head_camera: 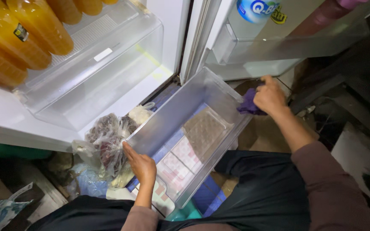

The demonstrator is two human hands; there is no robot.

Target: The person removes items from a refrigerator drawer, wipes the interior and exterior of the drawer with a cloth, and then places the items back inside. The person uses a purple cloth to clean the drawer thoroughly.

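One open fridge (5, 115), filling the frame from nine to twelve o'clock. One clear drawer (168, 124), pulled out, dead centre, empty. One fixed crisper bin (108, 68) at eleven. Five orange bottles (39, 25) counted at ten, partly cropped. One door shelf (279, 47) at one o'clock, one bottle (253, 13) standing in it. Two plastic bags of food (108, 141) at eight. Left hand (141, 164), fingers flat against drawer's near wall, not clenched. Right hand (270, 96) at two, closed on one purple cloth (248, 104) at drawer's rim.
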